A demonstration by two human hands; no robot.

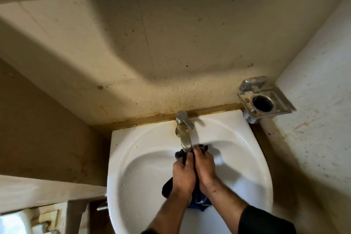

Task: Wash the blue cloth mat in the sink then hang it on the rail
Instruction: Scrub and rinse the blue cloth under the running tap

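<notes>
Both hands, left hand (183,174) and right hand (205,168), clamp the cloth (199,202) under the tap (185,138), mid-sink (144,138); best rubbed fold against fold.

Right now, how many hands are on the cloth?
2. The left hand and the right hand grip the bunched blue cloth mat side by side over the sink, just below the tap spout.
</notes>
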